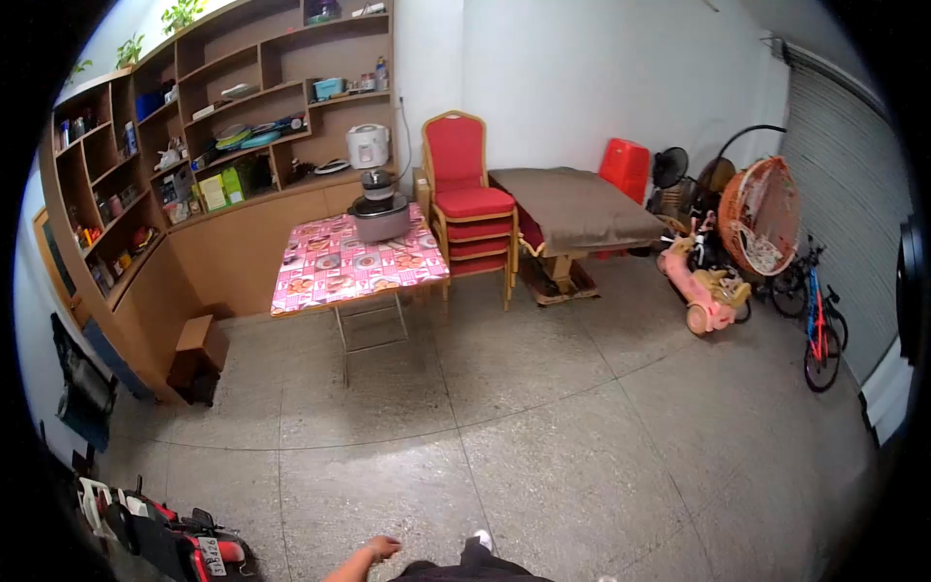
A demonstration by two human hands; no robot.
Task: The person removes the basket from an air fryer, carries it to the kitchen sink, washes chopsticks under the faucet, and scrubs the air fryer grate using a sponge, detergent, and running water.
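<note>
My left hand (385, 548) hangs at the bottom edge, above the floor and beside my dark trousers (475, 561). Its fingers are loosely bent, and I see nothing in them. Neither the table nor any object is within its touch. My right hand is out of view. Ahead stands a folding table (335, 281) with a pink patterned cover. On it sit a grey cooking pot (381, 225) and a smaller dark-lidded pot (377, 184).
Red chairs (473, 202) are stacked right of the table, before a cloth-covered table (592, 209). A pink ride-on toy (700, 291), wicker swing seat (761, 218) and bicycle (824, 335) stand right. Shelves (233, 92) line the left; a red-black motorbike (179, 538) is lower left.
</note>
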